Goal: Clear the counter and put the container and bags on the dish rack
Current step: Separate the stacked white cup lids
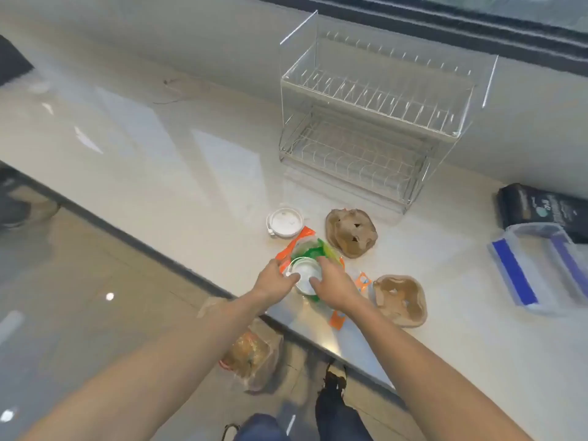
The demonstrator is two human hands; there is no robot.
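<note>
A small white round container (pixel 304 275) sits on a crumpled orange and green plastic bag (pixel 310 248) near the counter's front edge. My left hand (pixel 275 280) grips the container's left rim and my right hand (pixel 334 286) holds its right side. A round white lid (pixel 284 222) lies just behind the bag. The two-tier wire dish rack (pixel 369 122) stands empty against the back wall, well beyond both hands.
Two brown pulp cup carriers (pixel 351 232) (pixel 401 300) lie right of the bag. A clear box with blue clips (pixel 541 268) and a black package (pixel 547 208) sit at the far right. A bag with food (pixel 251 358) rests on the floor below the counter edge (pixel 197 272).
</note>
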